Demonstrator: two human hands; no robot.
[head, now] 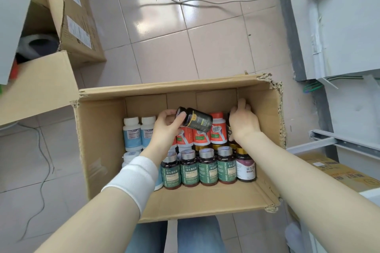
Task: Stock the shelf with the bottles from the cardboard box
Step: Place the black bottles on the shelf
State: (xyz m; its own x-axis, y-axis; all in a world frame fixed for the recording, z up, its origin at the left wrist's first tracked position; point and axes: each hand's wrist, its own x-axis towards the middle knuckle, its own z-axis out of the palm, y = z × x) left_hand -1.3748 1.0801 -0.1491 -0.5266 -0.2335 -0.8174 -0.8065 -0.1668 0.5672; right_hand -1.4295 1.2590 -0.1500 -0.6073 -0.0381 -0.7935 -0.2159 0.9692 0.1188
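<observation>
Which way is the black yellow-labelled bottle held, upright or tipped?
Tipped: the black yellow-labelled bottle lies nearly sideways, gripped in the left hand.

Left hand (167, 124), right hand (244, 124): curled grips
</observation>
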